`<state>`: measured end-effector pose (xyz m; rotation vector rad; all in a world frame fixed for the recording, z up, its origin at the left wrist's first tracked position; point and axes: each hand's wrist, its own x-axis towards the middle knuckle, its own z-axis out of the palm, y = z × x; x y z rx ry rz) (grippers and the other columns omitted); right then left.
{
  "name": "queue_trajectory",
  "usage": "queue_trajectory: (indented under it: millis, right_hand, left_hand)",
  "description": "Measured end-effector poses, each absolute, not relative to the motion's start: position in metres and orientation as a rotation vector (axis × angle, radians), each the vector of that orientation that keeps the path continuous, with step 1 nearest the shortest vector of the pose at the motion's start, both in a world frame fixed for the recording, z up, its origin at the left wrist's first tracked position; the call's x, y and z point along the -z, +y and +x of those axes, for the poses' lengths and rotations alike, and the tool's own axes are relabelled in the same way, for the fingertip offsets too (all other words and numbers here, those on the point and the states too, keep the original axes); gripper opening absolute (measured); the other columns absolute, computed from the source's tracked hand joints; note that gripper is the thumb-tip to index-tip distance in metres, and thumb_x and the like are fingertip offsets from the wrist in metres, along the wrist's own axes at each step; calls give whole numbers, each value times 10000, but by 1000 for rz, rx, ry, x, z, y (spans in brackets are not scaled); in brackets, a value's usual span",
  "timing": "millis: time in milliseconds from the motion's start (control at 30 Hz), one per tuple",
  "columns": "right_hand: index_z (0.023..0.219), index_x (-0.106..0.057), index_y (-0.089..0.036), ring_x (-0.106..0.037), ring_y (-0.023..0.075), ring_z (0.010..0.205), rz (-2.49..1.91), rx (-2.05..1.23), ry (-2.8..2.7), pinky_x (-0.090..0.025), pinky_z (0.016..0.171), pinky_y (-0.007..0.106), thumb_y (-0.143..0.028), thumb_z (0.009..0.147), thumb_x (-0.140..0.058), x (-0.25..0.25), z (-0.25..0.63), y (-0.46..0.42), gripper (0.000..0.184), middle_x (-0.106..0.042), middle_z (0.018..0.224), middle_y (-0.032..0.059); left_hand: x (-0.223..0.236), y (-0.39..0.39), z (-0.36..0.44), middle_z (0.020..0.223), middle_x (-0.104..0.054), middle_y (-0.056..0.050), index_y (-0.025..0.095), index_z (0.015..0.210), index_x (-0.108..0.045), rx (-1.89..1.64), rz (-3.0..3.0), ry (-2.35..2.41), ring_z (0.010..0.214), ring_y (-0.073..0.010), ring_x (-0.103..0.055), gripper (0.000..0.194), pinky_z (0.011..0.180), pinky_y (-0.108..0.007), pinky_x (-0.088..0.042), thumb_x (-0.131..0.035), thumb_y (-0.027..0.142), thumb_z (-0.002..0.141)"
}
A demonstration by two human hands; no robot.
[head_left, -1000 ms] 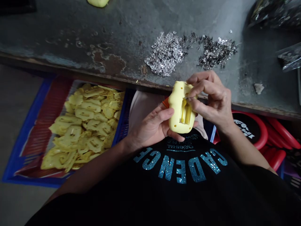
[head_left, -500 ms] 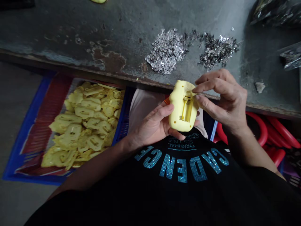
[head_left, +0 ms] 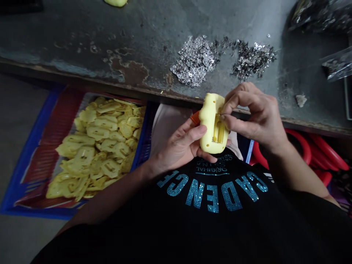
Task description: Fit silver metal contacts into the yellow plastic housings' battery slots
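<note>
Head view looks down on one yellow moulded piece [head_left: 213,123], held in both hands just below the front edge of the table. On the right hand [head_left: 255,113], the grip is pinching at the piece's upper end, with thumb and fingertips [head_left: 224,110] pressed close around a slotted yellow insert [head_left: 218,132]; anything between them is too small to tell. The left hand [head_left: 178,146] cradles the piece from below, its thumb laid along one side. Both forearms angle inward from a black T-shirt [head_left: 211,198] with blue glittering letters. The scuffed grey table [head_left: 82,44] shows rust patches and carries two heaps of silvery sequins [head_left: 194,60], one more yellow piece [head_left: 115,2] cut off at the top edge, a dark bag [head_left: 316,14], a clear bag [head_left: 338,64] and one pale lump [head_left: 301,100]. Below it, on the grey floor [head_left: 19,121], one blue-and-red basket [head_left: 35,213] holds dozens of flat yellow pieces [head_left: 99,146]; several red rings [head_left: 299,146] lie at right.
</note>
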<state>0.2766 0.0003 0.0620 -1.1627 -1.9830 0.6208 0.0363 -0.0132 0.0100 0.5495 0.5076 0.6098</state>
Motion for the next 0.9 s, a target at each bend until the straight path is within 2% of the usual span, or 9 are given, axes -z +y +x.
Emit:
queue_trajectory:
  millis: [100,233,333,467,633,800,900]
  right_hand:
    - [862,-734,-285,-746,261,977,-1174,-784,-1919,-636,981,498,-604,1058,-802,-66,284,6,381,-786,983,39]
    - [924,-795,-283,-760,246,1063,-1025,-798,-1952,-612,1053,479,-528,1058,-846,-64,292,14,284,-827,1079,26]
    - [959,-801,-292,-770,242,1122,-939,-783,-1935,-604,1096,499,-488,1040,-871,-58,292,16,224,-837,1132,-2]
    - [931,-792,-284,-773,267,1162,-973,-791,-1842,-630,1114,552,-511,1042,-859,-50,287,12,262,-831,1173,15]
    - [917,-789,-280,-776,274,1155,-1001,-763,-1813,-628,1129,560,-574,1054,-843,-45,283,7,329,-834,1188,34]
    - [912,-780,-278,-772,329,1188,-1084,-662,-1870,-612,1173,651,-683,1057,-803,-45,284,4,430,-827,1168,70]
    - [931,-779,-283,-769,344,1199,-1098,-621,-1897,-599,1192,669,-665,1061,-809,-46,284,2,405,-825,1173,80]
  left_hand:
    - [-9,-11,35,1353,-856,-118,299,1577,-619,-567,542,435,1116,-374,-911,658,623,-300,-757,-881,555,1030]
    - [-11,-9,37,1265,-894,-129,297,1680,-552,-502,534,353,1123,-385,-913,789,590,-265,-734,-858,640,1039]
    - [-12,-9,37,1201,-905,-145,236,1642,-575,-499,502,359,1086,-386,-918,809,593,-271,-736,-868,666,1023]
    - [-11,-10,36,1223,-900,-170,198,1654,-565,-494,479,366,1086,-391,-918,848,611,-286,-745,-871,666,1017]
    - [-11,-12,38,1248,-894,-179,191,1660,-582,-500,466,379,1091,-397,-916,852,607,-293,-744,-874,661,1013]
    - [-10,-12,39,1221,-899,-152,225,1608,-635,-499,462,405,1078,-388,-918,830,594,-275,-730,-915,680,973]
    - [-10,-12,39,1211,-900,-134,244,1566,-671,-495,474,412,1080,-380,-917,792,595,-267,-722,-921,694,964]
